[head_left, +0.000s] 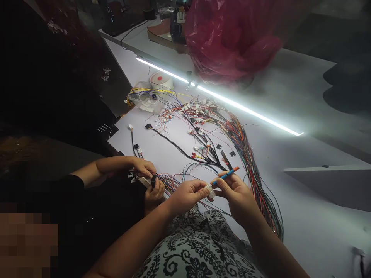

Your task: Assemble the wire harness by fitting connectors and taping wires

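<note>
- Clearly, in the head view, the left hand pinches a white connector between thumb and fingers, above the near part of the tabletop. The clock hours below are read from this connector.
- The right hand, just beside it at three o'clock, has thumb and fingers closed on a slim tool, blue with an orange end. The tool slants, its orange end toward two o'clock and its thin tip at the connector.
- At nine o'clock, a co-worker's two hands are close together on a bunch of thin wires, with something black between them.
- Toward eleven o'clock lies a black harness, its branches ending in small plugs; farther out that way stands a clear tub with yellow wires over its rim.
- A thick bundle of many-coloured wires curves round from eleven o'clock through one to about four.
- Near one o'clock lie two black scraps.
- A lit lamp tube runs from eleven to two o'clock, and beyond it, near twelve, sits a pink bag.
- At six o'clock is the wearer's patterned shirt.
</note>
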A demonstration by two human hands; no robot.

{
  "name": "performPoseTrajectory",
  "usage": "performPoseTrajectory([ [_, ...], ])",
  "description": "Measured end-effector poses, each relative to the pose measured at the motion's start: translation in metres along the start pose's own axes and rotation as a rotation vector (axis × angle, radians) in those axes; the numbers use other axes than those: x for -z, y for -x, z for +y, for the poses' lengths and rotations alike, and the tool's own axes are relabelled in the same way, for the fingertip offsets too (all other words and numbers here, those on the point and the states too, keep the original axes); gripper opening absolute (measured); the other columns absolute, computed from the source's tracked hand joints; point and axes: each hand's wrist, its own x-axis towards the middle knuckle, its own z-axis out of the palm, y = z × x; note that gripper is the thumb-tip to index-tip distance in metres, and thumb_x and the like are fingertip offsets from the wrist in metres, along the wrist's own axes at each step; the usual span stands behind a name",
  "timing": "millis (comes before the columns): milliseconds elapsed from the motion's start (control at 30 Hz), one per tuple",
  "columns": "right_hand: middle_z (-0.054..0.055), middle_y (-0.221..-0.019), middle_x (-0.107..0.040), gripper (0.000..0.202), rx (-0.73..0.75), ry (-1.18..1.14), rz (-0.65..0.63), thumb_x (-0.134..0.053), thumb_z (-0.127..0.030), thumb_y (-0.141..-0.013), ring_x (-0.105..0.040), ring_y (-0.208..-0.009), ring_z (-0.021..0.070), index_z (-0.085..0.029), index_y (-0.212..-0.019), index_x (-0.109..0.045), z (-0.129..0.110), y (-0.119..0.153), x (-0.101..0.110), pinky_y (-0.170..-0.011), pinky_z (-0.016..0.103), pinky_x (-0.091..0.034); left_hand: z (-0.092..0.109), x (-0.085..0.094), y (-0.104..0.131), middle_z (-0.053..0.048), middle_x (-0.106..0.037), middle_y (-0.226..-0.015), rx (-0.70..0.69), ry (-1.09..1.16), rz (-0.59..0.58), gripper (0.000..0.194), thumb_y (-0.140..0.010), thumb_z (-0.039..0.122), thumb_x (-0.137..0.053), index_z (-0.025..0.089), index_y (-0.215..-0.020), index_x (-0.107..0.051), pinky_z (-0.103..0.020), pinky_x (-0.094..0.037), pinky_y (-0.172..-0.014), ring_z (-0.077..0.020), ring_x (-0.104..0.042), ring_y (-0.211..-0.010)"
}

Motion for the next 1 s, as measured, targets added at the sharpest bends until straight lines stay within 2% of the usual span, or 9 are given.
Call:
performPoseTrajectory([
  [233, 0.005, -0.089, -0.061, 0.032, -0.013, -0.019, -0.018, -0.068, -0.041, -0.077, -0.060, -0.087, 0.0208, -0.019, -0.096, -0.053, -0.005, 0.002, 0.000, -0.072, 0.036, -0.054, -0.001, 0.000, 0.000, -0.007, -0.066, -0.088, 0.000, -0.024, -0.004, 0.032, -0.087, 0.043, -0.052, 0.013, -0.090, -0.065, -0.031, -0.046, -0.084, -0.0181, -0.061, -0.087],
  [600, 0.000, -0.082, -0.060, 0.027, 0.014, -0.070, 0.002, -0.066, -0.040, -0.079, -0.059, -0.080, 0.0171, -0.021, -0.093, -0.052, 0.005, 0.000, 0.000, -0.069, 0.033, -0.053, -0.001, 0.000, 0.000, -0.007, -0.067, -0.087, -0.002, -0.059, -0.015, 0.030, -0.087, 0.041, -0.052, 0.013, -0.089, -0.065, -0.032, -0.046, -0.083, -0.0187, -0.062, -0.087],
  [833, 0.003, -0.087, -0.061, 0.028, -0.006, -0.078, -0.060, -0.066, -0.040, -0.079, -0.059, -0.085, 0.0188, -0.021, -0.093, -0.051, 0.002, 0.002, 0.002, -0.071, 0.035, -0.053, 0.001, 0.003, 0.002, -0.007, -0.066, -0.088, 0.003, -0.031, -0.050, 0.032, -0.088, 0.042, -0.052, 0.013, -0.089, -0.065, -0.031, -0.046, -0.084, -0.0188, -0.062, -0.088],
  [1000, 0.003, -0.086, -0.061, 0.029, 0.004, -0.067, -0.034, -0.065, -0.041, -0.080, -0.059, -0.085, 0.0188, -0.021, -0.094, -0.050, 0.003, 0.003, 0.001, -0.072, 0.035, -0.053, 0.000, 0.002, 0.004, -0.007, -0.066, -0.088, 0.007, 0.004, -0.007, 0.030, -0.088, 0.041, -0.053, 0.014, -0.093, -0.064, -0.030, -0.045, -0.083, -0.0176, -0.062, -0.086],
])
